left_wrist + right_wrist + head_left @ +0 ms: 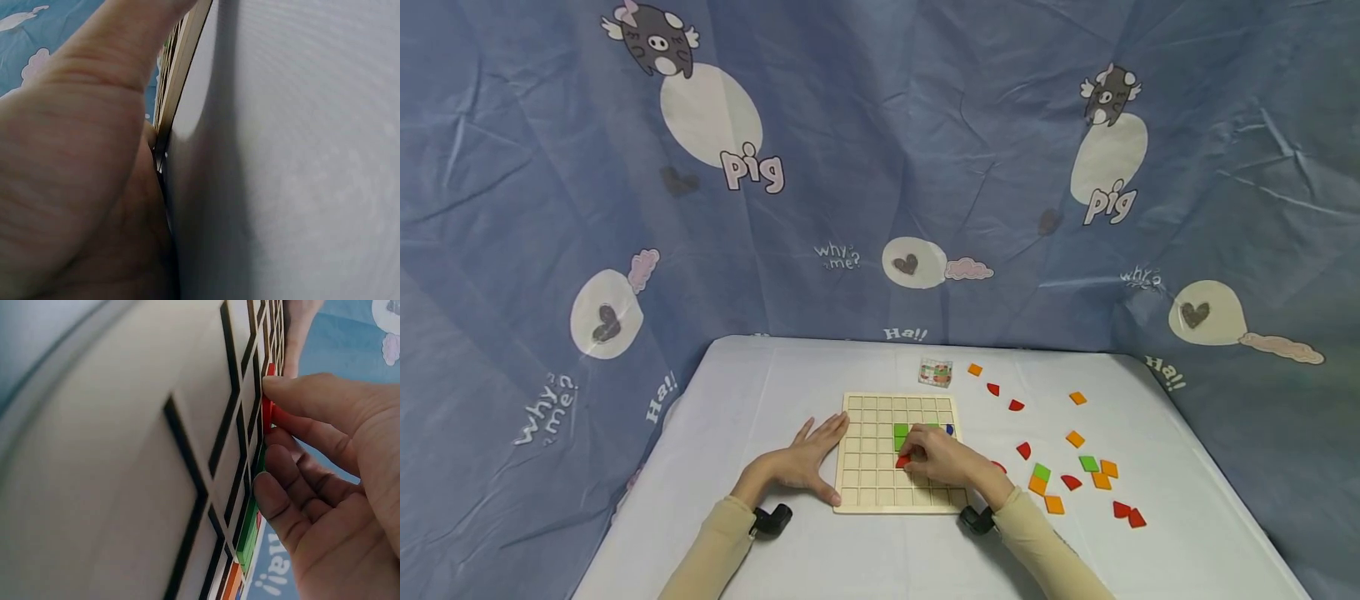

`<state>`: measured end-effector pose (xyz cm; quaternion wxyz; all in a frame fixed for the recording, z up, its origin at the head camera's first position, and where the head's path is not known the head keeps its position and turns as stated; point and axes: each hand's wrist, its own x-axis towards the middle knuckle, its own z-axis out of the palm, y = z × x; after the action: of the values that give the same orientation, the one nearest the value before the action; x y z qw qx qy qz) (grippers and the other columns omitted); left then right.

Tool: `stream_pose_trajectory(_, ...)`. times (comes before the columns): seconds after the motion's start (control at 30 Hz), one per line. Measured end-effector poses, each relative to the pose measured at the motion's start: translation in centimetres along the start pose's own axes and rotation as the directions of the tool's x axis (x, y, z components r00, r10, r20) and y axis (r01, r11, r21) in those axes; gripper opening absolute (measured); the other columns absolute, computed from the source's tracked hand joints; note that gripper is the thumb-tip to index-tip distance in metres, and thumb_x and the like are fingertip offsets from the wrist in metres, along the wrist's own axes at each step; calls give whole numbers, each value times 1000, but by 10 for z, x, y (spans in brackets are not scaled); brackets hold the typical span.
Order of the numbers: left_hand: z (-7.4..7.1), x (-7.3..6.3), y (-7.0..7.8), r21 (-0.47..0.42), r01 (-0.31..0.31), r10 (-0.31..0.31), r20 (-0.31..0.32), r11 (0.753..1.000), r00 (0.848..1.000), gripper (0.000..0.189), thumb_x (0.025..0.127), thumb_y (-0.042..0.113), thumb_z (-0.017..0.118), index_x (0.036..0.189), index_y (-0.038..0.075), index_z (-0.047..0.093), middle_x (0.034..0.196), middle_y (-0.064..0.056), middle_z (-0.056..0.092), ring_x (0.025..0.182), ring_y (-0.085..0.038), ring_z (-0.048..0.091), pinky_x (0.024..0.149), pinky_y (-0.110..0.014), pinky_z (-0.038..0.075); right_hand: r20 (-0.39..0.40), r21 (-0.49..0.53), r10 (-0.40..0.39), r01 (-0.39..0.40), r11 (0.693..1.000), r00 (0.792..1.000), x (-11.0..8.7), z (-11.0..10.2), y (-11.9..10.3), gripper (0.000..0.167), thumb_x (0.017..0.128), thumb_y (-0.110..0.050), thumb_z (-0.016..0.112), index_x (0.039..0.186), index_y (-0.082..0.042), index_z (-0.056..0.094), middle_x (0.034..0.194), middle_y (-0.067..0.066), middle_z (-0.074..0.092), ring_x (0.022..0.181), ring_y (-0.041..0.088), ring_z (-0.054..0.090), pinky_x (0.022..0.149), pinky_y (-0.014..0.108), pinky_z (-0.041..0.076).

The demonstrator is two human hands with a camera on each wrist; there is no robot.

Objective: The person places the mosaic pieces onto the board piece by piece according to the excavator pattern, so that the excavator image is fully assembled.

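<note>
Two hands: left hand (805, 461) splayed wide against left edge of pale wooden gridded board (898, 510); right hand (942, 454) pinching thin red fan-shaped piece (903, 461) near board centre.
Raised ribs (210, 483): could catch the piece if the pinch tilts.
Flat green square tiles (900, 430): could get nudged if right hand drags.
Orange square tiles (1054, 505): scattered right, white tabletop (805, 550).
Backdrop (850, 108): creased blue printed fabric.

The white table (790, 554) supports a gridded board (870, 477) at centre. A printed card (936, 372) lies beyond its far edge. Red pieces (1071, 482), orange squares (1055, 505) and green squares (1088, 464) lie right.
</note>
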<state>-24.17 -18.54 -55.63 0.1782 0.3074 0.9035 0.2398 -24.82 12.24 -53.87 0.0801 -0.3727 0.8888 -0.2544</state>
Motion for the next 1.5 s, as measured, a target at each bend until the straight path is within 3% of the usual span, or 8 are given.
stream_pose_trajectory(0.5,3,1,-1,-12,0,-1,-3,1000,1000,134,62,62,81,155,6,2,164,-9,-4,151,-29,-4,119,-57,-11,-39,-24,-16,15,1000,999,-3,3,-2,14,86,-21,73,98,-15,73,93,-7,62,82,1,57,72,17,52)
stream_pose_trajectory(0.77,3,0,1,-11,11,-11,1,1000,1000,134,62,62,81,155,7,2,164,-9,-3,151,-29,-4,119,-56,-10,-66,20,-10,12,1000,998,-5,6,2,14,86,-21,74,98,-15,71,91,-8,61,79,0,55,70,16,50)
stream_pose_trajectory(0.9,1,0,2,-15,15,-16,-2,1000,1000,134,62,62,81,155,7,2,164,-9,-3,151,-28,-4,119,-56,-11,-101,79,28,-20,997,995,-11,1,5,14,87,-19,73,99,-14,69,91,-8,62,80,1,56,70,17,51)
stream_pose_trajectory(1.03,0,0,3,-24,11,-11,-7,1000,1000,134,62,62,81,155,6,3,164,-9,-3,151,-29,-4,119,-56,-11,-144,156,121,-98,983,982,-27,-13,15,14,86,-17,73,97,-12,66,92,-5,63,80,5,56,68,19,51)
stream_pose_trajectory(1.13,1,1,2,-21,5,-5,-6,1000,1000,134,62,61,81,155,5,3,164,-10,-3,151,-30,-3,119,-57,-11,-190,192,198,-161,968,962,-44,-29,29,16,85,-16,74,97,-11,63,89,-4,62,78,9,55,65,20,49)
stream_pose_trajectory(1.23,1,1,2,-12,4,-4,-7,1000,1000,134,63,60,81,155,4,3,164,-11,-3,151,-31,-3,119,-57,-10,-263,187,263,-219,958,928,-65,-44,49,18,84,-16,75,97,-12,62,86,-5,60,76,8,54,64,20,47)
stream_pose_trajectory(1.37,1,0,2,-6,11,-11,-3,1000,1000,134,63,62,81,155,5,2,164,-10,-4,151,-30,-3,119,-57,-11,-363,148,335,-301,942,870,-97,-61,79,20,82,-14,76,97,-9,63,85,0,61,76,10,53,62,21,46)
stream_pose_trajectory(1.5,0,-1,2,-3,13,-13,2,1000,1000,134,63,63,80,155,7,1,164,-9,-5,151,-29,-4,119,-56,-11,-397,114,451,-445,888,799,-127,-78,107,25,82,-17,76,100,-5,64,88,4,60,78,14,53,63,22,45)
